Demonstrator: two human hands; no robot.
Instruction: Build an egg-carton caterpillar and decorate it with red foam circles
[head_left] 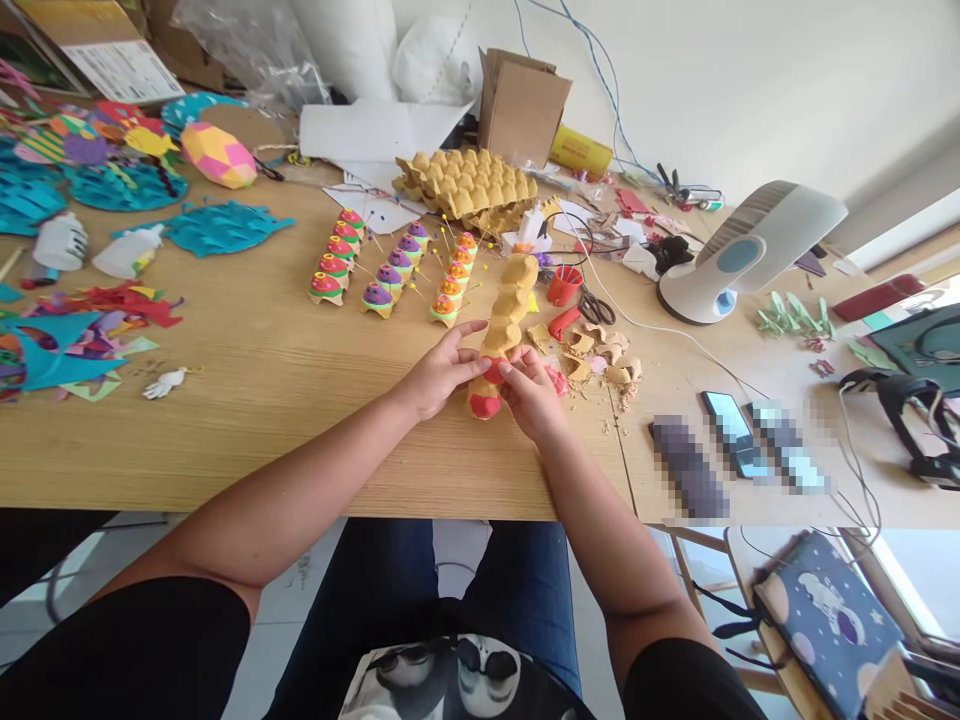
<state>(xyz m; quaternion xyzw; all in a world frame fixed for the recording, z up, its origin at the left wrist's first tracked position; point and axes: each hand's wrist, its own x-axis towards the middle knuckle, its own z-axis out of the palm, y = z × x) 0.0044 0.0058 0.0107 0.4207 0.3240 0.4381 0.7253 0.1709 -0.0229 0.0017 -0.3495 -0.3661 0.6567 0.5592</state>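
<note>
A: Both hands are on the work! The egg-carton strip (509, 305) is right in front of the person, over the near part of the wooden table (285, 430), its long side running away from the body.

B: And the grip?

A: Together on the strip, both of them. The right hand (534, 392) pinches the near part, thumb on a red patch; the left hand (439, 380) takes the opposite edge, thumb in close, index finger spread clear.

B: Any more red on it?

A: Yes, the nearest cup is red too, while the far cups are plain tan! Whether its underside touches the tabletop, I can't tell.

B: Give us the field around it.

A: Just beyond the left hand, three decorated rows line up: a red-and-green row (337, 258), a purple row (395, 268) and, nearest the strip, an orange row (454, 280), with pins standing out of them. Behind sit the stacked egg trays (465, 185).

B: And on the right-hand side?

A: Torn carton scraps (619, 373) just beside the right hand, then a red cup (564, 287) next to dark-handled scissors (597, 308)!
</note>
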